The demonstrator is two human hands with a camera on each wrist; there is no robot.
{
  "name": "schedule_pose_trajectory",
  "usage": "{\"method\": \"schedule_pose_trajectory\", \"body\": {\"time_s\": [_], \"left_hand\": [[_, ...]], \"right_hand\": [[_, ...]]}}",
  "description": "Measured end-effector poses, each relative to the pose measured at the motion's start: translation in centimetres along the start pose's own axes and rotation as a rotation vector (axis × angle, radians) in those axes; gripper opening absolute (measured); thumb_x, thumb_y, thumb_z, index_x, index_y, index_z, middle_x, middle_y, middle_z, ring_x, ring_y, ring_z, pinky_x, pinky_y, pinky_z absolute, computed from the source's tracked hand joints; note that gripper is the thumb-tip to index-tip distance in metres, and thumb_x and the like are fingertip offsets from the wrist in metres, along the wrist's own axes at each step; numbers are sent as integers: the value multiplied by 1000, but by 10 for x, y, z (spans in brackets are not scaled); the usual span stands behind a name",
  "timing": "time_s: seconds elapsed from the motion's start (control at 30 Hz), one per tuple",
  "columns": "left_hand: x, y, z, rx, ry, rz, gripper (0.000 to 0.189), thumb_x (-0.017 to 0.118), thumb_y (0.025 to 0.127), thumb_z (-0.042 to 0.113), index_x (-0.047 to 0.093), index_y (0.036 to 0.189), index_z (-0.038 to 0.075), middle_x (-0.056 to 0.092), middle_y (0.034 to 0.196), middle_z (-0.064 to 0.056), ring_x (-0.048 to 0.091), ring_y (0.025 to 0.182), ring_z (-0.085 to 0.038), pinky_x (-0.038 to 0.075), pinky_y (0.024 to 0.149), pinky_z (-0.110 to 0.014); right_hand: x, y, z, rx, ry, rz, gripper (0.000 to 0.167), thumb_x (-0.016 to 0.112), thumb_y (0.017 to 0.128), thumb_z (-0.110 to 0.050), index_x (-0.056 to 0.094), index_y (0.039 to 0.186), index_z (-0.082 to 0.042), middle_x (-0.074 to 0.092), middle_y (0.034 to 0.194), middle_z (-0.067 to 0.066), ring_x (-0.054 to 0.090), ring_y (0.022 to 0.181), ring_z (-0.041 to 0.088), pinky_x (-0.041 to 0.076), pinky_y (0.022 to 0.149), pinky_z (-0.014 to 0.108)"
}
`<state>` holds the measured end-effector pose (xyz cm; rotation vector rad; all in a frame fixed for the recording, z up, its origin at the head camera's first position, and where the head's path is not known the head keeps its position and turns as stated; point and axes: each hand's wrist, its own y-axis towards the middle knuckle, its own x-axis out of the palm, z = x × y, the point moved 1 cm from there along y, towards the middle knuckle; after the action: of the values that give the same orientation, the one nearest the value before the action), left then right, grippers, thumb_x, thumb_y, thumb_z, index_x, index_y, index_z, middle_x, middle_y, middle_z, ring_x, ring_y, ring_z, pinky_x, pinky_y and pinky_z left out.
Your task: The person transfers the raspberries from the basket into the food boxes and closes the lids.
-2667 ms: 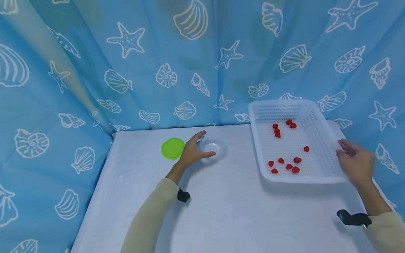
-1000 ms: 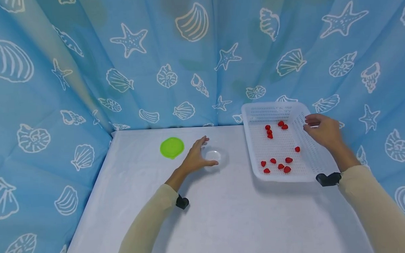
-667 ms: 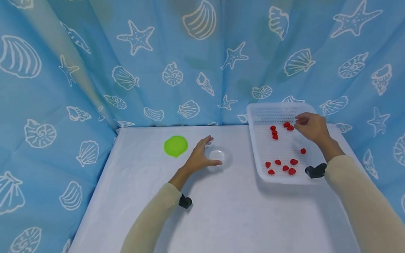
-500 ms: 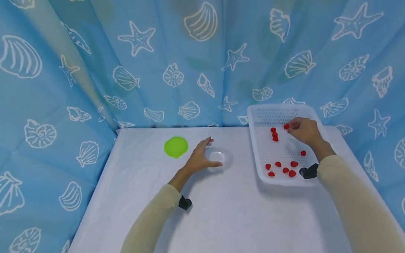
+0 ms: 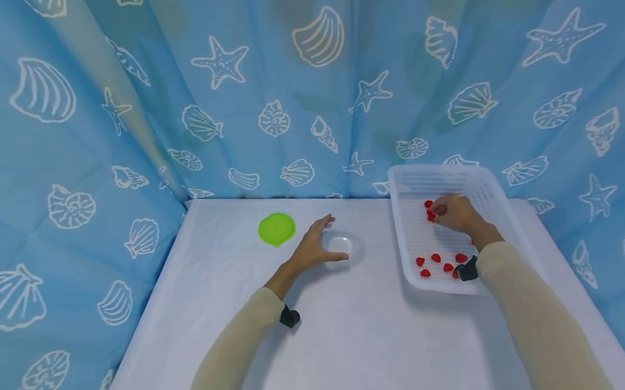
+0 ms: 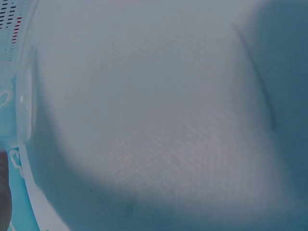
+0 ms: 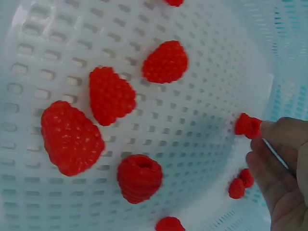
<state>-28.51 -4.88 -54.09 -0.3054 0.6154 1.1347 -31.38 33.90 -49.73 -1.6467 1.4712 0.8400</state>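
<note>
My left hand (image 5: 310,248) curves its thumb and fingers round a small clear bowl (image 5: 340,247) on the white table. In the left wrist view, the bowl's clear side (image 6: 26,106) shows at the left edge, with part of a finger (image 6: 5,192) below it. My right hand (image 5: 458,213) reaches into a white plastic basket (image 5: 404,249) and pinches a red raspberry (image 7: 252,129) between thumb and fingertips, beside others in a small cluster. Several more raspberries (image 7: 72,138) lie spread over the basket's perforated bottom.
A green round lid-like disc (image 5: 276,229) with a small tab lies left of the bowl. Blue curtain (image 5: 269,150) with white shells and starfish hangs behind the white tabletop (image 5: 359,342) and along its sides. The basket's raised walls surround the right hand.
My right hand has moved left from the basket's right side, over the far pair of raspberries, to the cluster at the left. The left hand stays at the bowl. The head view shifts slightly.
</note>
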Motion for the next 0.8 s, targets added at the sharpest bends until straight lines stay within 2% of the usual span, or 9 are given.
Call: {"method": "schedule_pose_trajectory", "body": {"time_s": [0.13,0.3,0.47,0.67,0.8], "left_hand": [[0,2,-1,-2,-1,1,110,89,68,40,26,154,13,40,149,4,36,136,-19,34,110,-45],[0,-1,1,-25,5,-3,110,89,68,41,26,154,12,39,150,4,35,137,-18,34,110,-44],[1,-6,2,-38,6,0,109,88,69,42,25,155,15,38,150,5,35,137,-18,35,110,-44],[0,-4,0,-37,30,-2,107,87,69,43,26,154,19,37,150,5,35,137,-18,34,110,-45],[0,-3,-2,-35,35,-9,107,87,69,45,25,155,22,37,151,5,34,138,-18,34,110,-46]], "right_hand": [[4,6,1,-11,-29,-22,39,71,83,-4,64,122,-2,63,115,21,57,106,39,44,94,61],[9,11,1,-12,-71,2,42,75,81,-7,66,122,-7,64,115,17,56,107,38,39,97,65],[16,10,2,10,-126,20,47,79,79,-11,67,124,-10,61,121,16,48,114,40,32,101,68],[22,11,5,19,-81,1,44,75,83,-10,65,126,-7,61,122,19,49,112,40,40,98,62],[25,13,8,4,-84,29,40,75,83,-9,67,122,-7,62,119,18,50,110,40,40,98,63]]}}
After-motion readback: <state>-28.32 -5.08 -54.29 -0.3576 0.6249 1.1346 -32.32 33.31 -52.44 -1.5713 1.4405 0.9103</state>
